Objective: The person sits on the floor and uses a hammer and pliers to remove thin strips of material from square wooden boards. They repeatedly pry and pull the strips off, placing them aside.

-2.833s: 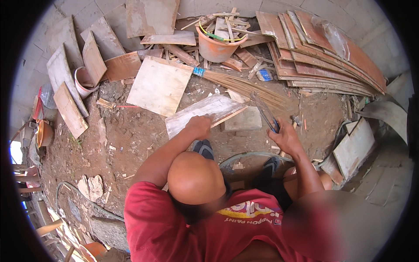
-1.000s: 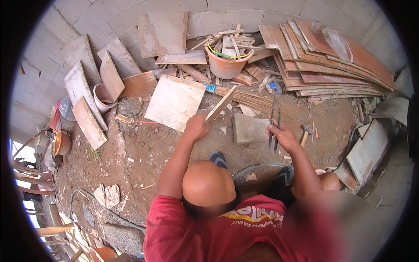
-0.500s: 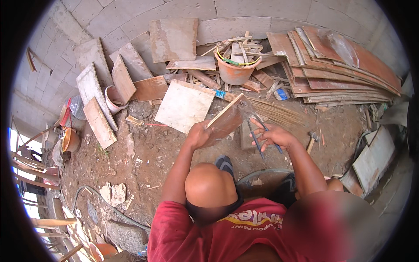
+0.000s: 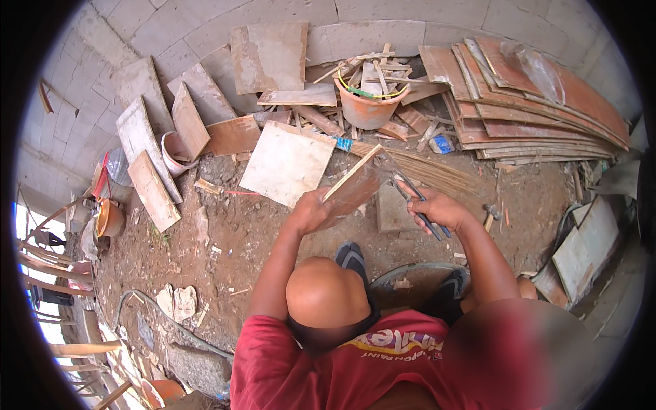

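Board in the left hand stands tilted out ahead of the knee, much where it was half a second ago, its brown face toward the right. What has changed is the pincers: their handles, spread apart then, now lie close together, and the right hand's fingers, fanned then, curl in around them. The left arm runs forward past the knee's outer side; the right reaches forward and inward, aiming the pincers at the board's right edge. The left hand is closed on the board's near end. The right is partly closed, gripping the handles; whether the pincers' tips touch the board, I cannot tell.
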Motion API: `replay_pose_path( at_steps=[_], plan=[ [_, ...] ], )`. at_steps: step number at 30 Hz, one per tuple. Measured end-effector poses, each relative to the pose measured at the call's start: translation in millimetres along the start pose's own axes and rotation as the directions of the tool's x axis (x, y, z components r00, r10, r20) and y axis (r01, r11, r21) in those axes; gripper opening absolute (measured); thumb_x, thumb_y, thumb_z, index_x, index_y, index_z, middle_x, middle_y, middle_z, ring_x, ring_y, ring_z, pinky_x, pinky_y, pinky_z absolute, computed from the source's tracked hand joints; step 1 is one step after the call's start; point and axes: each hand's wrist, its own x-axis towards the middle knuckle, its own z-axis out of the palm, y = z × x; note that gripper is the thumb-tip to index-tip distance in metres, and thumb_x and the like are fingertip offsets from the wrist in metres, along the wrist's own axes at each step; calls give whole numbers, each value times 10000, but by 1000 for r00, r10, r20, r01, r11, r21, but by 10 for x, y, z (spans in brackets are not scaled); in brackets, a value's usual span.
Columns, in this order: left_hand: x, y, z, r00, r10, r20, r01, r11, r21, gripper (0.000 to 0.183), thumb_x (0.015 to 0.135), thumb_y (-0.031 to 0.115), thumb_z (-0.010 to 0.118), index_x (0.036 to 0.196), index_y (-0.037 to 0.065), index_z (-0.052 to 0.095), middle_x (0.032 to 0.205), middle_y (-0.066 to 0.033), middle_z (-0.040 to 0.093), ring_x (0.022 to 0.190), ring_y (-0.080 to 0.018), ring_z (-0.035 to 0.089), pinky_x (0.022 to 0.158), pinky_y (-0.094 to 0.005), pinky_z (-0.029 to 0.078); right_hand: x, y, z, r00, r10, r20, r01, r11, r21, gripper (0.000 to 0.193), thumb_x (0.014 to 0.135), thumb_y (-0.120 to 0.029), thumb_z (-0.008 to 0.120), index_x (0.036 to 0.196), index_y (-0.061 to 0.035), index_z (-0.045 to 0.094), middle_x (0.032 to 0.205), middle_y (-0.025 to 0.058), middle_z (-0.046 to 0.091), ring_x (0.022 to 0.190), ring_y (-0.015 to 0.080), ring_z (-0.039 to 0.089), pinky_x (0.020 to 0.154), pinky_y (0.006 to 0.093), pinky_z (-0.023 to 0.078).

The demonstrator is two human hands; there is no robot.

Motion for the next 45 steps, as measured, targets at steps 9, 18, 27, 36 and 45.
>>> replay_pose_path(
  at_steps=[9, 18, 27, 36, 45],
  plan=[
    [146, 394, 68, 997, -18, -80, 39, 961, 273, 359, 896, 263, 616, 1161, 25, 578, 948, -272, 663, 935, -453, 625, 811, -508, 489, -88, -29, 2, 946, -239, -217, 4, 682, -732, 574, 928, -117, 496, 1488, -142, 374, 855, 179, 614, 767, 309, 607, 720, 426, 502],
    [83, 396, 143, 995, 9, -102, 20, 959, 283, 285, 922, 295, 575, 1036, 34, 550, 897, -260, 666, 879, -444, 636, 785, -513, 497, -306, -173, -114, 944, -301, -135, -38, 306, -951, 546, 927, -109, 475, 1466, -146, 393, 988, 252, 644, 891, 439, 617, 795, 490, 487],
    [73, 393, 113, 995, 6, -96, 19, 966, 259, 276, 915, 278, 586, 1034, 31, 559, 901, -267, 654, 903, -456, 618, 792, -523, 483, -65, 247, 242, 783, -567, -255, -57, 343, -938, 598, 915, -63, 468, 1489, -189, 357, 1021, 198, 623, 849, 412, 628, 773, 499, 499],
    [63, 382, 103, 996, 8, -83, 15, 964, 264, 269, 920, 266, 581, 1063, 39, 560, 905, -258, 660, 902, -447, 625, 788, -516, 490, -173, 25, 688, 712, -619, -332, -448, -35, -894, 686, 856, -55, 521, 1504, -207, 357, 901, 148, 571, 754, 335, 640, 692, 461, 524],
    [44, 323, 138, 988, 101, -114, -73, 971, 230, 268, 905, 245, 598, 1076, 39, 581, 888, -257, 659, 880, -446, 628, 776, -516, 493, -294, -353, 555, 830, -477, -288, -422, -202, -884, 635, 893, -87, 503, 1499, -223, 370, 923, 133, 574, 749, 271, 661, 614, 397, 558]
  ],
)
